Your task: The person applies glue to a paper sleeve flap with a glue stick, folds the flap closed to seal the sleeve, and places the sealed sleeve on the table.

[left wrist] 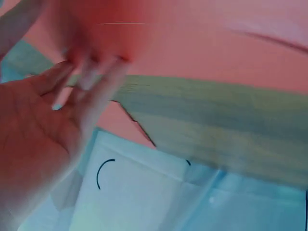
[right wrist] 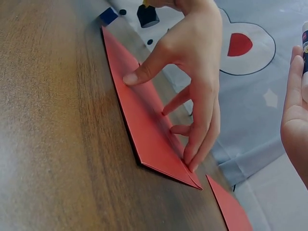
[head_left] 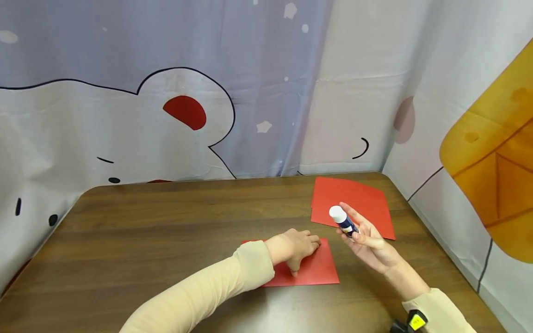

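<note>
A flat red paper piece, folded like an envelope (head_left: 325, 270), lies on the wooden table. My left hand (head_left: 297, 249) presses on it from above, thumb towards the near edge and fingertips towards the far edge; in the right wrist view the same left hand (right wrist: 192, 82) has its fingers spread. Motion blurs the paper near the fingertips in the left wrist view. Just right of it, my right hand (head_left: 370, 245) holds a glue stick (head_left: 346, 224) above the table, between thumb and fingers. Its white cap end points up and left. Only part of the glue stick (right wrist: 305, 72) shows in the right wrist view.
More red paper pieces (head_left: 354, 203) lie overlapping at the table's back right, behind my right hand. A printed curtain (head_left: 266, 92) hangs along the back and right of the wooden table (head_left: 145, 231). A small blue object (right wrist: 109, 16) stands beyond the paper's end; its kind is unclear.
</note>
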Action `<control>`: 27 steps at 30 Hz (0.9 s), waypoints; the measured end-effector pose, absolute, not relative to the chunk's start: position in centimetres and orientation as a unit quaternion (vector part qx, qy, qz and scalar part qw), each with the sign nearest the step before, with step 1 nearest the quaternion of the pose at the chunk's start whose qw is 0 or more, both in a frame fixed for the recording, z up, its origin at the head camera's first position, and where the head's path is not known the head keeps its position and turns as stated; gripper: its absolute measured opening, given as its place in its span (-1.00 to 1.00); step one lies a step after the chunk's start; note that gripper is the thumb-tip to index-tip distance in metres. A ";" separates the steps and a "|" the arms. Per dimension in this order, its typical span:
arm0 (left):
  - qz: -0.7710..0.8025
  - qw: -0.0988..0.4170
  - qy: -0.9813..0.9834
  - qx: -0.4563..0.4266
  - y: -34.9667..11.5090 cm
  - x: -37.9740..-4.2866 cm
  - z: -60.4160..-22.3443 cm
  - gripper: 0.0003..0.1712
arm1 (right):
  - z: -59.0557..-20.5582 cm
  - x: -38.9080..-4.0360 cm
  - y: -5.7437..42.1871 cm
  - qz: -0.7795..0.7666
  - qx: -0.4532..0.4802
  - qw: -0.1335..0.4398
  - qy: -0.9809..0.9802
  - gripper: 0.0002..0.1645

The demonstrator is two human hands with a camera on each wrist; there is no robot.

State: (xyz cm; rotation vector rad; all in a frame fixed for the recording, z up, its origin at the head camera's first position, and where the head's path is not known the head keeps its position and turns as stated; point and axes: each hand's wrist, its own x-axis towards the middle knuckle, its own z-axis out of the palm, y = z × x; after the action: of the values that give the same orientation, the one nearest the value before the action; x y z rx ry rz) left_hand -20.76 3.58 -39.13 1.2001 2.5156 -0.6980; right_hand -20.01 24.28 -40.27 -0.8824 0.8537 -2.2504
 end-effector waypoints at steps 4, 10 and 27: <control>-0.221 0.148 0.877 0.399 3.7 -20.5 -39.1 0.05 | -40.6 -20.0 24.2 -0.841 -0.333 0.284 0.317 -0.29; -0.240 0.148 0.876 0.392 3.9 -20.5 -39.0 0.07 | -40.9 -20.1 24.2 -0.839 -0.340 0.283 0.316 -0.28; -0.172 0.020 0.959 0.223 2.2 -13.6 -41.2 -0.31 | -41.1 -20.3 23.5 -0.849 -0.342 0.277 0.294 -0.31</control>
State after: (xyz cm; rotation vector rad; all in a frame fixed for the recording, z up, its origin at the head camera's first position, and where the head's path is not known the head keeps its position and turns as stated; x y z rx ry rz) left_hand -13.58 2.19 -41.24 0.6925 2.9766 -0.5337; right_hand -20.34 23.51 -41.14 -0.9176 0.7884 -2.2798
